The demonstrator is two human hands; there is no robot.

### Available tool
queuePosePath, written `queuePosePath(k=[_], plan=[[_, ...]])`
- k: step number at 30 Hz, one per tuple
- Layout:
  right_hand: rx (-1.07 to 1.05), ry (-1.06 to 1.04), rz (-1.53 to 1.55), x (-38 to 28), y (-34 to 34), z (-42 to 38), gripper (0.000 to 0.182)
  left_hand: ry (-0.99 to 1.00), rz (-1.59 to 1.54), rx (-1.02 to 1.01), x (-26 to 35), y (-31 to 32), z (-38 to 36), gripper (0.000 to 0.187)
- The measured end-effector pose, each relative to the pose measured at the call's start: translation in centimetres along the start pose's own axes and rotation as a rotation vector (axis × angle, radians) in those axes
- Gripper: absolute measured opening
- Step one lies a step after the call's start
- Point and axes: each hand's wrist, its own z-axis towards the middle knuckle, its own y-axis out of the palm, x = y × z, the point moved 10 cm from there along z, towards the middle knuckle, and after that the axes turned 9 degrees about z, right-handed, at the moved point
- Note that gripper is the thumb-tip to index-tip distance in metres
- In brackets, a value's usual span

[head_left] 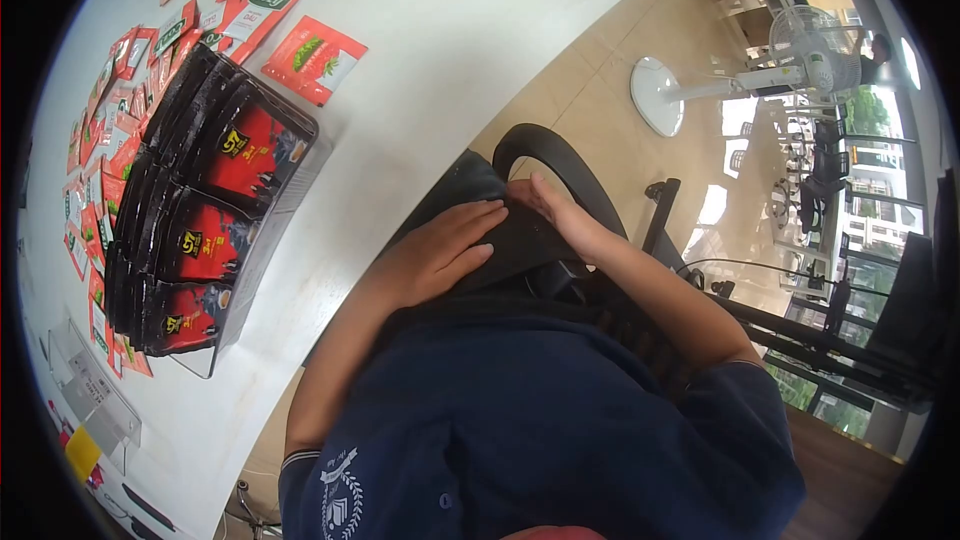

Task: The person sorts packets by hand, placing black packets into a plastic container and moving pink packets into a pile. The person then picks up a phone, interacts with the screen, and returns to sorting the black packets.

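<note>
My left hand (438, 252) lies flat on my dark-clothed lap, its fingers stretched out and holding nothing. Just beyond its fingertips, my right hand (550, 208) rests on its edge by the black chair armrest (590, 175), fingers extended and nothing visible in it. On the white table (400, 60), a clear plastic tray (312, 155) holds rows of black and red coffee sachets (205, 235). Many red and white Cozy sachets (245, 20) are strewn behind and beside the tray. One red sachet (314, 60) lies apart near the tray's corner.
A clear acrylic holder (90, 380) and a yellow item (82, 452) are at the table's far left. A white standing fan (800, 65) is on the tiled floor (590, 60) at the right. Black chairs (825, 165) and windows show beyond it.
</note>
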Motion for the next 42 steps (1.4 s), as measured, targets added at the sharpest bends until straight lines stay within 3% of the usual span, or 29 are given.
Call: queuePosePath(k=[8,11,14,21,36,42], plan=[[-0.017,0.025,-0.122,0.1,0.5,-0.2,0.084,0.042,0.046,0.019,-0.7,0.1,-0.1,0.052],[-0.002,0.022,-0.103,-0.1,0.5,-0.2,0.082,-0.023,-0.061,-0.053,-1.7,-0.1,0.4,0.054],[0.01,0.005,-0.087,-0.1,0.4,-0.3,0.082,-0.116,-0.061,0.028,-1.8,-0.7,0.7,0.056],[0.014,-0.009,-0.284,-1.7,1.5,-1.1,0.073,-0.069,-0.025,0.009,-2.7,0.5,1.0,0.059],[0.009,0.013,-0.249,-1.4,1.3,-1.0,0.072,-0.005,0.003,-0.001,-1.9,0.4,0.9,0.056],[0.043,-0.139,-0.345,-2.2,0.9,-0.7,0.061,-0.062,-0.022,-0.009,-2.4,1.1,0.7,0.055]])
